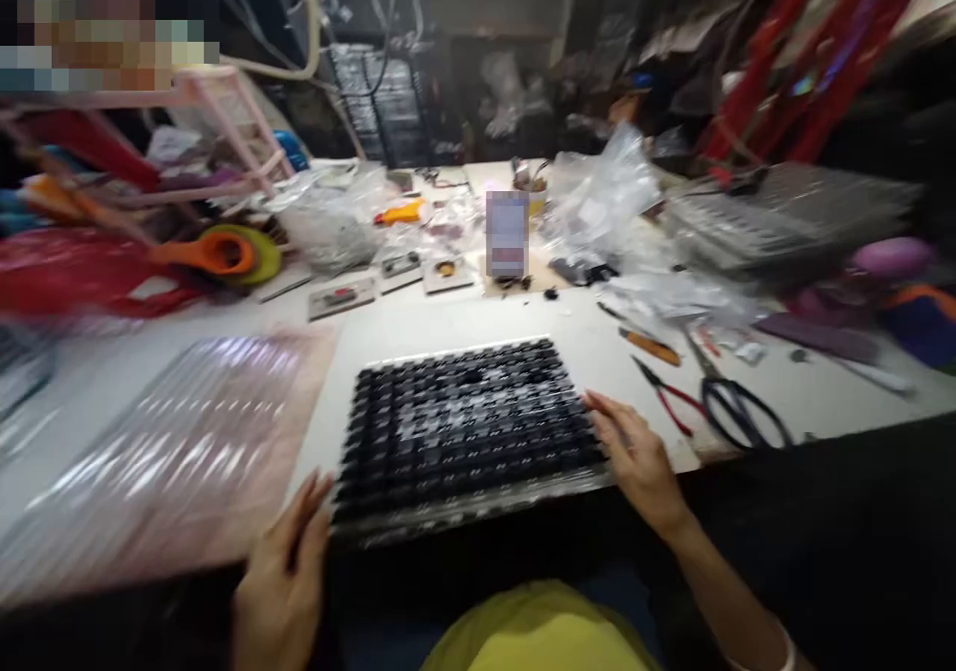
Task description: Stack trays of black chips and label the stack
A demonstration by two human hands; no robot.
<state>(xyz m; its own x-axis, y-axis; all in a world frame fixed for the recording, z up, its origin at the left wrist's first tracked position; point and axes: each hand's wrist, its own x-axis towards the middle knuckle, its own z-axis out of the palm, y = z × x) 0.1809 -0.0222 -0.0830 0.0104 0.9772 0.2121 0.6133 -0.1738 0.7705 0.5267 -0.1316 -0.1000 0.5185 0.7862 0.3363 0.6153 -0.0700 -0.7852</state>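
A clear plastic tray (485,497) filled with rows of small black parts (463,422) lies at the front of the white table, its near edge at the table edge. My left hand (284,561) is at the tray's near left corner, fingers bent along the side; it is slightly blurred. On the opposite side, my right hand (634,457) grips the right edge, with its fingertips on the rim. What the black parts are is too small to make out.
Left of the tray lies an empty ribbed clear tray (201,422). Scissors (739,407), red-handled pliers (672,397) and an orange-handled cutter (649,345) lie to the right. Behind stand a phone (507,233), small pieces and plastic bags (604,193).
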